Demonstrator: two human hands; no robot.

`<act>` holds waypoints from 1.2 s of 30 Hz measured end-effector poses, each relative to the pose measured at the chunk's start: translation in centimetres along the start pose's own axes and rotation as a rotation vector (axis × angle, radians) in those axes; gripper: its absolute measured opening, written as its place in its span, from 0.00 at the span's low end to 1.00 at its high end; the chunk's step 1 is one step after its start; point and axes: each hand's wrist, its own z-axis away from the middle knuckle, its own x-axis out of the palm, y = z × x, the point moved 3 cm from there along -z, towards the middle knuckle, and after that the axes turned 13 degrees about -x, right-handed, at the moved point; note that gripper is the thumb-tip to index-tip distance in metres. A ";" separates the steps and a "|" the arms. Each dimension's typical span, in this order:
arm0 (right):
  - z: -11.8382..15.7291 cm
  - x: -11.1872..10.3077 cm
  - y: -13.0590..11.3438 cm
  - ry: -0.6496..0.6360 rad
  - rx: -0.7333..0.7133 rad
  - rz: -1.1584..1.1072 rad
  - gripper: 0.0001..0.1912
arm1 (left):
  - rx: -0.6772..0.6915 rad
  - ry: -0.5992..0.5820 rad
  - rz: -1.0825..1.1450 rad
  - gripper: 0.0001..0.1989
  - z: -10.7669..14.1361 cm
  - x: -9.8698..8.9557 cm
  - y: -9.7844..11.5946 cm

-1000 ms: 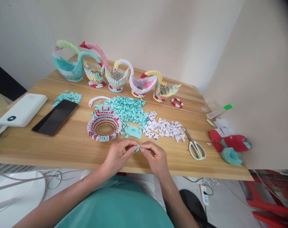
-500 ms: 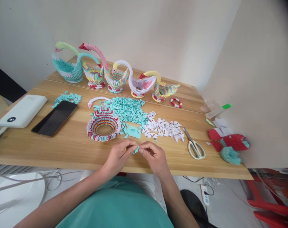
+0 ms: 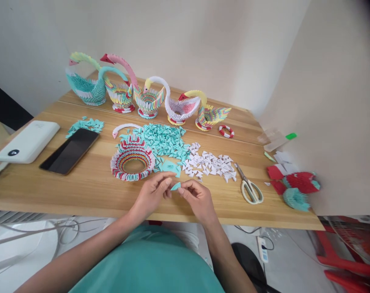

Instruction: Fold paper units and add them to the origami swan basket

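A small folded turquoise paper piece (image 3: pixel 175 186) is pinched between the thumb and finger of my right hand (image 3: pixel 198 199), over the front of the table. Close beside it on the left, my left hand (image 3: pixel 153 193) has its thumb and forefinger parted, with no paper between them. Beyond my hands lie a heap of turquoise folded paper pieces (image 3: pixel 166 140) and a heap of white ones (image 3: pixel 209 163). A round paper bowl (image 3: pixel 133 158) in red, white and turquoise sits left of the heaps. Behind it rests a curved white paper neck (image 3: pixel 126 127) with a pink tip.
Several finished paper swans (image 3: pixel 150 99) line the back, with a red-and-white ring (image 3: pixel 226 131) at their right. Scissors (image 3: pixel 250 189) lie to the right. A phone (image 3: pixel 70 150) and a white power bank (image 3: pixel 28 141) are on the left. Red and turquoise paper parts (image 3: pixel 296 194) stand at the right edge.
My left thumb and forefinger have come off the turquoise paper piece and spread apart. The piece stays in my right hand, now turned flatter and slightly higher.
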 end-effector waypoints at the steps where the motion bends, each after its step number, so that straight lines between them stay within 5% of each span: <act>1: 0.0 -0.1 0.1 0.006 0.001 0.000 0.06 | -0.017 -0.019 0.004 0.19 0.0 0.0 -0.1; 10: 0.1 -0.1 0.2 -0.015 -0.071 0.098 0.05 | -0.032 0.000 -0.101 0.08 0.3 -0.1 0.0; 13: 0.2 0.1 -0.4 -0.005 -0.241 0.229 0.03 | -0.064 -0.014 -0.103 0.09 0.3 -0.1 0.0; 17: 0.5 0.2 -1.2 -0.056 -0.566 0.363 0.12 | -0.196 -0.133 0.140 0.13 0.2 -0.2 -0.4; 21: 0.8 0.0 -1.4 -0.070 -0.686 0.429 0.17 | -0.288 -0.276 0.331 0.16 0.3 -0.1 -0.7; 25: 0.6 -0.3 -1.5 -0.063 -0.619 0.391 0.15 | -0.200 -0.197 0.229 0.13 0.4 -0.4 -0.6; 31: 0.4 -0.6 -1.2 -0.053 -0.366 0.264 0.05 | 0.095 0.016 -0.219 0.07 1.2 -0.4 0.8; 36: 0.3 -0.8 -1.1 -0.029 -0.366 0.243 0.05 | 0.130 -0.006 -0.240 0.08 1.6 -0.1 1.1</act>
